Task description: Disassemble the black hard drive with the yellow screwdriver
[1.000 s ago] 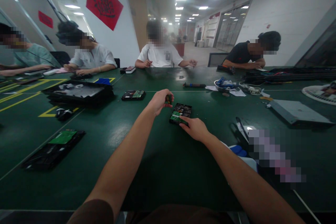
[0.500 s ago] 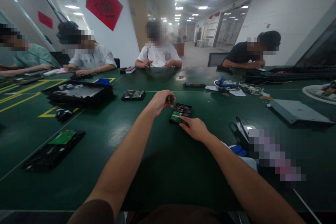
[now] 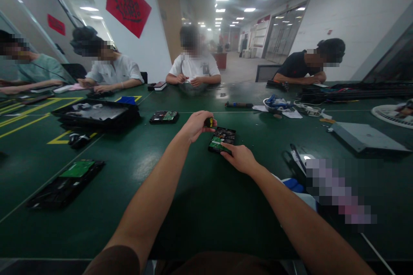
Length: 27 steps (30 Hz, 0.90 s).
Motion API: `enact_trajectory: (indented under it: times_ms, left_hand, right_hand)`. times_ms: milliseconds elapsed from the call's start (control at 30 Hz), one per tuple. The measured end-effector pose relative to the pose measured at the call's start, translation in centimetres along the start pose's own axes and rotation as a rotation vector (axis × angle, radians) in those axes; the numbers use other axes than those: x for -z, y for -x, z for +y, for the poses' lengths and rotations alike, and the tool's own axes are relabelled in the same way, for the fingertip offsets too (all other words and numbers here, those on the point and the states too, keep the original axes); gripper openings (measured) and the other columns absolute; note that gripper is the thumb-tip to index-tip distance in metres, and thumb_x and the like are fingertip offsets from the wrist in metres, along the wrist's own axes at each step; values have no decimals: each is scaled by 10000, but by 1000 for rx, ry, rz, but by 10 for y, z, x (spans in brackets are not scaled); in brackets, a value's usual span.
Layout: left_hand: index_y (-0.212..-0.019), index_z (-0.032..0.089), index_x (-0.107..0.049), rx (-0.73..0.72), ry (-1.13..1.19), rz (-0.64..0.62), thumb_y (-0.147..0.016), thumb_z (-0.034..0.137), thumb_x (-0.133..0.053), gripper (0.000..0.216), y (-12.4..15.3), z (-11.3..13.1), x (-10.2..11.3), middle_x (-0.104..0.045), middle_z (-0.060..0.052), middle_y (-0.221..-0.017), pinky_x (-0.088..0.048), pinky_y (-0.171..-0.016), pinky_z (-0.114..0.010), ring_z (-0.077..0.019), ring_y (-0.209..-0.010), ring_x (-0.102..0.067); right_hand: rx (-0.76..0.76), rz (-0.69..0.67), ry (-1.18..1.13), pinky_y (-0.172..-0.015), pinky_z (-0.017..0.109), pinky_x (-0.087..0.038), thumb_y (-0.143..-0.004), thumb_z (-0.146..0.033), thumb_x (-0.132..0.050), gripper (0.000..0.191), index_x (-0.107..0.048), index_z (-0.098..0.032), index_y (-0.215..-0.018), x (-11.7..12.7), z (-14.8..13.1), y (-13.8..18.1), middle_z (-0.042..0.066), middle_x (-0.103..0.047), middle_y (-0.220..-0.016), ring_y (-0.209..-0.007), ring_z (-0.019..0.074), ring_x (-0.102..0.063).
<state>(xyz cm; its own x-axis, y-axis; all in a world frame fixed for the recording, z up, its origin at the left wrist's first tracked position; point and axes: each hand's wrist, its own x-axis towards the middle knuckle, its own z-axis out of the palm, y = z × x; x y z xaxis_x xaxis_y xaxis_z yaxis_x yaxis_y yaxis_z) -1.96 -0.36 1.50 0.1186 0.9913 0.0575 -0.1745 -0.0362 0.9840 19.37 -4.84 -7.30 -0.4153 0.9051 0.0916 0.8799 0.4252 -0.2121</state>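
Note:
A hard drive (image 3: 222,138) lies on the green table in front of me, its green circuit board facing up. My left hand (image 3: 197,125) is closed round a black and yellow handle, which looks like a screwdriver (image 3: 209,123), over the drive's far left corner. The tool's tip is hidden behind my fingers. With thumb and fingers my right hand (image 3: 240,157) grips the drive's near right corner. Another hard drive (image 3: 164,117) rests farther off to the left, and a bigger one with a green board (image 3: 67,182) lies at the near left.
A black tray (image 3: 97,116) stands at left beside a black mouse (image 3: 78,140). A dark cylindrical tool (image 3: 238,105), a bowl with blue cloth (image 3: 276,103) and a grey metal box (image 3: 368,136) lie to the right. Several people sit across the table (image 3: 206,206).
The handle in my left hand has turned slightly, showing more of its yellow marking. My right hand and the drive stay put. The person opposite has brought their hands closer together.

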Motion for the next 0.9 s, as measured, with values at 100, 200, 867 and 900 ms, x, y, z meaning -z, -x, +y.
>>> enact_trajectory:
  times_ms: [100,200,867,900]
  left_hand:
    - [-806,137,-697,-65,-122,47,-801,313,-657,180,0,1,1,-664,-90,-837,-504,-527,-225,-162,-758,-629]
    - [-818,137,-711,-56,-148,35,-806,317,-662,187,1,2,1,-666,-89,-841,-499,-530,-213,-156,-759,-624]
    - [-885,157,-678,12,-73,-51,-819,368,-721,225,3,2,-1,-678,-97,-878,-555,-587,-272,-184,-803,-646]
    - [-891,159,-666,21,-55,-57,-821,369,-722,228,3,1,-1,-686,-99,-870,-561,-599,-285,-189,-800,-654]
  right_hand:
    - [-1,-2,2,-885,367,-525,-1019,-621,-411,565,-495,-353,-1510,-1,1,-1,77,-735,-1219,-1039,268,-709]
    - [-9,2,-4,-907,370,-523,-1018,-621,-415,561,-504,-354,-1503,-3,1,-1,73,-723,-1255,-1070,269,-702]
    - [13,8,6,-881,374,-519,-1020,-640,-376,575,-493,-362,-1509,-4,3,-1,73,-729,-1235,-1041,277,-704]
    - [14,11,4,-879,374,-520,-1020,-639,-376,575,-494,-359,-1509,-4,3,-1,74,-729,-1236,-1039,277,-704]
